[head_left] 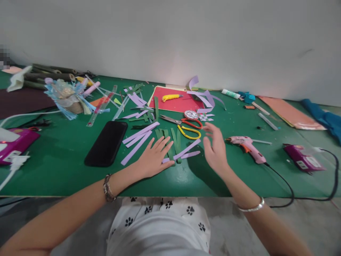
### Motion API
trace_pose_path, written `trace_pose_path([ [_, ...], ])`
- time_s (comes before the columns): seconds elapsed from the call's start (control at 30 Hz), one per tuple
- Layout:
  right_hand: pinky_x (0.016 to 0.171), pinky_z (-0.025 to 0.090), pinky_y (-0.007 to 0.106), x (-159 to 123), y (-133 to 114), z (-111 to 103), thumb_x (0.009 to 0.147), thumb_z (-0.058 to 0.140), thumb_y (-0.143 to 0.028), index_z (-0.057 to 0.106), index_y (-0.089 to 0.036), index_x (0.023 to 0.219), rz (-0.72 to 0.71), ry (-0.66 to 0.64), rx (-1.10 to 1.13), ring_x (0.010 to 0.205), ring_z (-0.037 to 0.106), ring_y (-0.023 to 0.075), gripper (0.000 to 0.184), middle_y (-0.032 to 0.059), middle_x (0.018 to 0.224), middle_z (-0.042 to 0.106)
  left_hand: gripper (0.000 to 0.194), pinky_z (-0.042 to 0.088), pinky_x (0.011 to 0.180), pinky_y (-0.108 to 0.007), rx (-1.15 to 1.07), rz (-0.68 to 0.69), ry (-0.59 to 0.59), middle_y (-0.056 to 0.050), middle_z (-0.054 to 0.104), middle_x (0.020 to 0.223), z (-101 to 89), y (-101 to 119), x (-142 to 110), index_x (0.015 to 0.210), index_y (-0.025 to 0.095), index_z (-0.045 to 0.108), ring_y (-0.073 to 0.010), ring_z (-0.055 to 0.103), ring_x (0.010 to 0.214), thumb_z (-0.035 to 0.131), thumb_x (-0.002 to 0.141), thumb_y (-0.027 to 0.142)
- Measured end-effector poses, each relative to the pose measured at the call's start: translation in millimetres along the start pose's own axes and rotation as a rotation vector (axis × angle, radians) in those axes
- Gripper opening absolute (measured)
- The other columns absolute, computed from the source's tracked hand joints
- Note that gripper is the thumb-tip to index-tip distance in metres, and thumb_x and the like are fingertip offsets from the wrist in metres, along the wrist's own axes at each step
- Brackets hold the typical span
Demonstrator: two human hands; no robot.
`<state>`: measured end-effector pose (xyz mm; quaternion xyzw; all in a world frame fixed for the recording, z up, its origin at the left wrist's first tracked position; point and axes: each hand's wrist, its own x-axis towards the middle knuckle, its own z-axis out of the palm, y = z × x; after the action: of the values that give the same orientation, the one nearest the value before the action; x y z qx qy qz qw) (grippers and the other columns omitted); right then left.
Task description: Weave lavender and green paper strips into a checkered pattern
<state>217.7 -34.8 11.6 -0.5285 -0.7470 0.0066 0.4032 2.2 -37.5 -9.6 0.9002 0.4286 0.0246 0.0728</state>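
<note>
Head view: left hand (152,159) lies spread, palm down, across paper strips (186,149); right hand (216,153) hovers half-open, apparently empty, beside the scissors (173,120).
Strips' place: near centre, right of the phone (106,144).
Risk: a dragging left palm could skew or crease the loose-looking strips.
Strips' look: narrow, flat, green and lilac, some crossing.
</note>
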Motion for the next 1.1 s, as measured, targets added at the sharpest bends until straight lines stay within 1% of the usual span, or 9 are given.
trace_pose_path([
  [0.07,0.091,0.041,0.046,2,-7,-10,0.084,0.035,-0.018,0.036,-0.020,0.127,-0.044,0.046,-0.012,0.107,0.049,0.0244,0.043,0.0131,0.112,0.052,0.071,0.025,0.103,-0.048,-0.007,0.018,0.043,-0.016,0.032,0.141,-3.7,0,-3,0.135,0.013,0.032,-0.0318,0.029,0.128,0.044,0.081,0.058],
  [0.1,0.092,0.040,0.046,2,-11,-13,0.084,0.038,-0.020,0.039,-0.020,0.124,-0.113,-0.003,-0.030,0.108,0.048,0.0251,0.040,0.0129,0.112,0.052,0.073,0.030,0.100,-0.047,-0.009,0.028,0.064,-0.017,0.037,0.137,-5.8,1,-5,0.133,0.012,0.035,-0.0323,0.035,0.123,0.051,0.077,0.058],
  [0.23,0.091,0.040,0.044,-4,-25,-3,0.081,0.052,-0.033,0.048,-0.019,0.116,-0.426,-0.470,-0.067,0.107,0.049,0.0252,0.037,0.0121,0.112,0.055,0.042,0.043,0.078,-0.037,0.014,0.008,0.094,-0.011,0.055,0.110,-13.7,2,-13,0.114,0.015,0.051,-0.0268,0.053,0.098,0.056,0.081,0.041],
  [0.33,0.090,0.041,0.043,-7,-28,12,0.077,0.060,-0.033,0.046,-0.017,0.118,-0.457,-0.649,-0.068,0.103,0.052,0.0234,0.047,0.0121,0.109,0.057,0.026,0.044,0.070,-0.034,0.030,0.004,0.054,-0.009,0.057,0.100,-17.1,2,-13,0.105,0.015,0.054,-0.0245,0.056,0.089,0.053,0.085,0.032],
  [0.47,0.083,0.044,0.039,-4,-29,24,0.076,0.061,-0.028,0.051,-0.015,0.109,-0.410,-0.682,-0.056,0.096,0.054,0.0220,0.037,0.0111,0.103,0.059,0.021,0.045,0.071,-0.032,0.002,0.011,0.034,-0.008,0.057,0.097,-17.6,-3,-7,0.101,0.013,0.053,-0.0232,0.056,0.089,0.052,0.085,0.028],
  [0.6,0.075,0.046,0.035,1,-28,26,0.076,0.061,-0.025,0.055,-0.016,0.096,-0.353,-0.713,-0.035,0.088,0.054,0.0209,0.023,0.0094,0.095,0.060,0.018,0.046,0.077,-0.031,-0.102,0.087,0.075,-0.007,0.056,0.096,-14.2,-9,-7,0.100,0.013,0.053,-0.0211,0.054,0.092,0.054,0.084,0.022],
  [0.73,0.076,0.045,0.032,4,-25,25,0.074,0.063,-0.024,0.055,-0.016,0.094,-0.349,-0.738,0.081,0.086,0.053,0.0194,0.023,0.0086,0.094,0.060,0.018,0.046,0.078,-0.029,-0.209,0.117,0.145,-0.006,0.056,0.094,-9.3,-14,-13,0.100,0.013,0.053,-0.0188,0.055,0.090,0.055,0.084,0.019],
  [0.87,0.077,0.045,0.030,5,-20,26,0.077,0.061,-0.022,0.056,-0.017,0.092,-0.359,-0.748,0.193,0.086,0.053,0.0175,0.017,0.0072,0.092,0.060,0.010,0.048,0.074,-0.029,-0.197,0.148,0.160,-0.005,0.058,0.087,-4.8,-18,-16,0.093,0.014,0.056,-0.0179,0.057,0.084,0.050,0.086,0.019],
  [1.1,0.071,0.046,0.029,4,-18,32,0.076,0.060,-0.020,0.055,-0.016,0.084,-0.360,-0.685,0.181,0.080,0.053,0.0173,0.010,0.0074,0.084,0.060,0.014,0.048,0.073,-0.027,-0.193,0.189,0.207,-0.005,0.057,0.088,-3.7,-20,-15,0.092,0.014,0.059,-0.0169,0.057,0.083,0.047,0.088,0.019],
])
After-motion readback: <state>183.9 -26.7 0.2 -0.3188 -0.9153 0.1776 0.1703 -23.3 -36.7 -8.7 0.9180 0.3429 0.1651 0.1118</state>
